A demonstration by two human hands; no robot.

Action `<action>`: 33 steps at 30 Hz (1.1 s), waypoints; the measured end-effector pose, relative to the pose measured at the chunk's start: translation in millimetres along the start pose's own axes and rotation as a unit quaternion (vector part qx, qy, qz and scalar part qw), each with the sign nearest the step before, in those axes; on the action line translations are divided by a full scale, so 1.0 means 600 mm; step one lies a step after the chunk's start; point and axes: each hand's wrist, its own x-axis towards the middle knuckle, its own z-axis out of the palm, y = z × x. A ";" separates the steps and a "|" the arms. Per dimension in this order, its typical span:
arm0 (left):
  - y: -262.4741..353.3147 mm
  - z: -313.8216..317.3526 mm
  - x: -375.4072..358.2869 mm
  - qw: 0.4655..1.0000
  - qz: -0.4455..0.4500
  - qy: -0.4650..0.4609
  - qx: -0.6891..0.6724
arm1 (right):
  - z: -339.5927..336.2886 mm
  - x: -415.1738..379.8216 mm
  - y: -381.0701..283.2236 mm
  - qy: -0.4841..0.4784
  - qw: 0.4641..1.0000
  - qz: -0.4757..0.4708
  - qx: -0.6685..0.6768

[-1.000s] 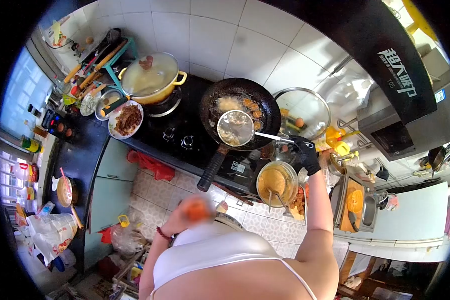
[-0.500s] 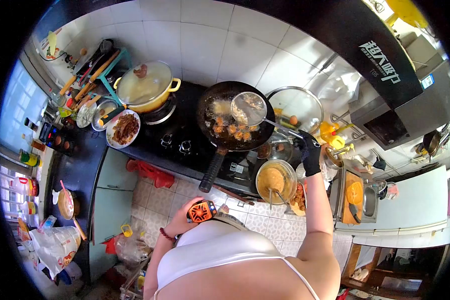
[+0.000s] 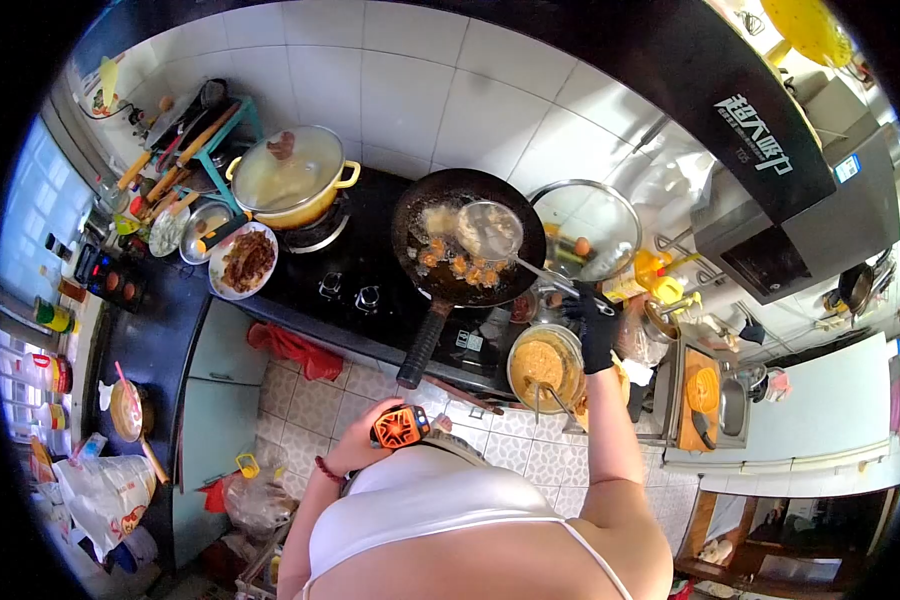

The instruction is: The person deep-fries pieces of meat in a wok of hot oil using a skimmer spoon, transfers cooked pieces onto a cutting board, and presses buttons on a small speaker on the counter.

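Observation:
My right hand [image 3: 596,328], in a black glove, is closed around the handle of a wire skimmer [image 3: 490,232]. The skimmer's round mesh lies over the right part of a black wok [image 3: 410,205] on the stove. Several browned pieces of food [image 3: 475,270] sit in the oil, with paler pieces behind them. In front of the body is my left hand [image 3: 365,438], next to an orange and black device [image 3: 401,427]; whether its fingers grip the device is unclear. Below my gloved hand stands a pot of yellowish batter [image 3: 540,362] with utensils in it.
A lidded yellow pot [image 3: 288,190] stands left of the wok, beside a plate of browned food [image 3: 246,262]. A glass lid [image 3: 585,225] leans behind the right side. The wok's handle [image 3: 425,345] points toward the body. A range hood [image 3: 770,215] hangs at the upper right.
My right hand has moved left and slightly down, and the skimmer's mesh has shifted a little left and down over the wok. The view has shifted slightly.

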 end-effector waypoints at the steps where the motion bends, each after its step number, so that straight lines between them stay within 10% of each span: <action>1: -0.004 0.004 -0.001 0.998 -0.008 0.025 -0.053 | 0.010 -0.003 0.014 0.007 1.000 -0.004 -0.010; 23: -0.043 0.004 -0.024 0.998 -0.016 0.057 0.000 | 0.158 -0.114 -0.054 -0.037 0.971 -0.143 -0.190; 33: 0.059 0.003 -0.028 0.996 -0.024 0.049 0.074 | 0.162 -0.129 0.025 0.093 0.991 0.001 0.095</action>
